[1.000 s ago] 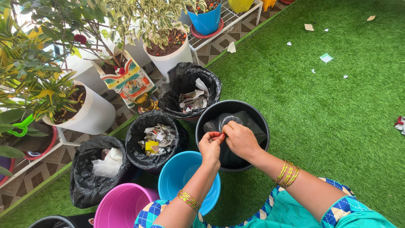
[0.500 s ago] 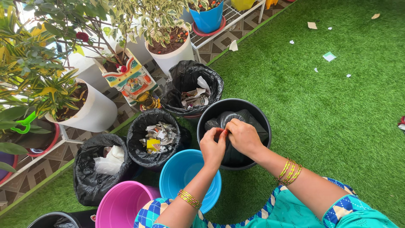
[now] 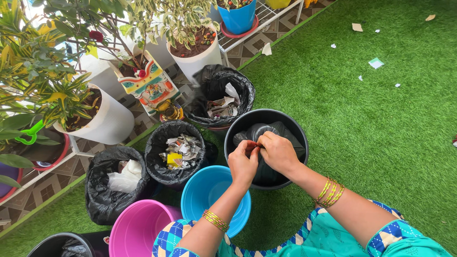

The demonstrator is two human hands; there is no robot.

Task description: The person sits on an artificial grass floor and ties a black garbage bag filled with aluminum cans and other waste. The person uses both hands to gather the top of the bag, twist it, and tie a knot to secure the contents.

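Both hands pinch one black plastic bag (image 3: pixel 266 135) between fingertips: the left hand (image 3: pixel 243 162) and right hand (image 3: pixel 278 153) meet at its gathered top, each grip closed on the film. That bag lies crumpled inside a black bucket (image 3: pixel 300 143) standing on green artificial turf (image 3: pixel 371 133). Just left of the bucket, nearer the person, sits an empty blue bucket (image 3: pixel 200 190); a pink bucket (image 3: pixel 138 228) stands near left of that. Three bins lined with black bags lie farther left: one (image 3: pixel 238 85) beyond the black bucket holding paper scraps, a middle one (image 3: pixel 164 135) holding torn paper and a yellow piece, and a left one (image 3: pixel 97 200) holding white paper. Small paper scraps (image 3: pixel 376 63) dot the far turf. Beyond the turf's edge runs a patterned tile floor (image 3: pixel 43 185) carrying white planters (image 3: pixel 112 123), a painted pot (image 3: pixel 150 88) and a white wire rack (image 3: pixel 266 14).
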